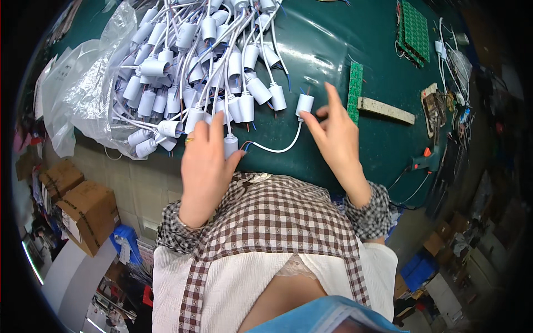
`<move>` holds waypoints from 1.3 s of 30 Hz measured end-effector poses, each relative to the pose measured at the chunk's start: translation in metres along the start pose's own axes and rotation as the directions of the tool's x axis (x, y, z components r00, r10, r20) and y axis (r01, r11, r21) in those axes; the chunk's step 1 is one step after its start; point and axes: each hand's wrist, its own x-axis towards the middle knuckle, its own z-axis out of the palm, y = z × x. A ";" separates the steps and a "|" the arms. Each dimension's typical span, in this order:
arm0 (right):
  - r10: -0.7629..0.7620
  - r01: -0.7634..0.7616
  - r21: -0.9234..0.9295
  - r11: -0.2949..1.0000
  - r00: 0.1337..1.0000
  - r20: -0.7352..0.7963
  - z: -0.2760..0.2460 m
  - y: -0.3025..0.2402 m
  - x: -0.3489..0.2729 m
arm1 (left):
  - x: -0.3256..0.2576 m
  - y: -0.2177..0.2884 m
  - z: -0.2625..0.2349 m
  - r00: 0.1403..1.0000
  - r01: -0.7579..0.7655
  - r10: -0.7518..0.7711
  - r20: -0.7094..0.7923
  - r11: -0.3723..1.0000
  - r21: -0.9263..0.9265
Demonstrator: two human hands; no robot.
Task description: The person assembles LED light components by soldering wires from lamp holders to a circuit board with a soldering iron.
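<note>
A large heap of white cylindrical lamp holders [145, 102] with white cables and thin coloured wire ends lies on the green table mat [272, 158]. My left hand [204, 166] is at the heap's near edge, fingers apart. One lamp holder [231, 145] shows between its index finger and thumb; I see no firm grip on it. My right hand [337, 136] is open, index finger stretched forward. Its thumb tip is at the lower end of a separate lamp holder [304, 105], whose white cable [283, 150] curves back toward my left hand and ends in bared coloured wires.
A clear plastic bag [83, 89] lies left of the heap. Right of my right hand are a green circuit board strip [355, 91] and a pale bar [387, 110]. Farther right lie stacked green boards [413, 34] and a hot glue gun [424, 161]. Cardboard boxes [89, 213] stand lower left.
</note>
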 end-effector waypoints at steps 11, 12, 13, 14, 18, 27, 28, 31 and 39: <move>0.248 -0.069 0.676 0.734 0.954 -0.171 -0.037 0.029 -0.003 | 0.037 0.032 -0.005 0.974 -0.193 0.200 0.108 0.978 -0.080; 0.256 -0.069 0.673 0.737 0.949 -0.183 -0.041 0.028 -0.007 | 0.044 0.037 -0.021 0.956 -0.285 0.290 0.047 0.954 -0.088; 0.261 -0.046 0.789 0.612 0.954 -0.146 -0.045 0.021 -0.010 | 0.052 0.048 -0.036 0.925 -0.379 0.380 -0.020 0.917 -0.127; 0.258 -0.024 0.883 0.469 0.960 -0.111 -0.047 0.017 -0.012 | 0.062 0.059 -0.042 0.882 -0.470 0.462 -0.090 0.868 -0.158; 0.197 0.073 0.953 0.294 0.971 -0.135 -0.037 -0.002 -0.006 | 0.114 0.107 0.006 0.859 -0.311 0.511 0.044 0.587 -0.748; 0.439 -0.323 0.307 0.895 0.526 -0.729 -0.112 0.140 -0.028 | 0.164 0.118 -0.023 0.886 -0.319 0.425 0.185 0.849 -0.422; 0.500 -0.499 0.261 0.826 0.438 -0.747 -0.124 0.180 -0.039 | 0.170 0.120 -0.028 0.887 -0.315 0.421 0.190 0.852 -0.418; 0.594 -0.750 0.178 0.637 0.330 -0.733 -0.142 0.246 -0.065 | 0.192 0.127 -0.027 0.807 -0.323 0.421 0.415 0.902 -0.285; 0.785 -0.829 0.331 0.451 0.193 -0.588 -0.154 0.231 -0.054 | 0.241 0.113 0.039 0.730 -0.315 0.513 0.452 0.839 -0.443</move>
